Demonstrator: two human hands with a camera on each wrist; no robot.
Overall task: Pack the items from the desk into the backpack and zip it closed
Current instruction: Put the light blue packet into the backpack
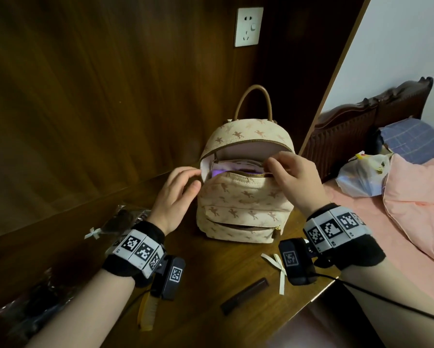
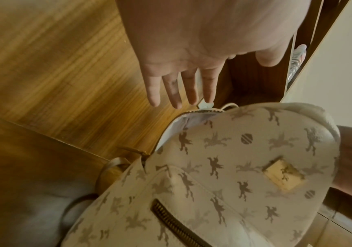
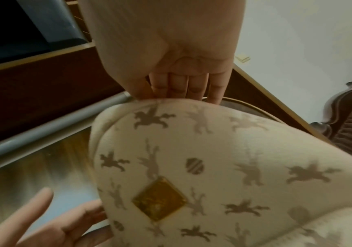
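Note:
A cream backpack (image 1: pixel 243 204) printed with horses stands upright on the wooden desk (image 1: pixel 210 310), its main compartment unzipped. A purple item (image 1: pixel 219 174) and white paper lie inside. My right hand (image 1: pixel 276 164) pinches the front rim of the opening on the right side; in the right wrist view its fingers (image 3: pixel 181 90) curl over the edge of the backpack (image 3: pixel 213 158). My left hand (image 1: pixel 190 177) is open, fingers straight, beside the backpack's upper left side by the zipper edge (image 2: pixel 183 115). A dark brown bar (image 1: pixel 244 295), a white ribbon bow (image 1: pixel 278 264) and a yellow comb (image 1: pixel 146 312) lie on the desk in front.
A clear packet with a small bow (image 1: pixel 120 222) and dark plastic packets (image 1: pixel 35 305) lie at the left. A wood panel wall with a socket (image 1: pixel 248 26) rises behind. A bed with a pink quilt (image 1: pixel 416 204) and a plastic bag (image 1: pixel 361 177) is at the right.

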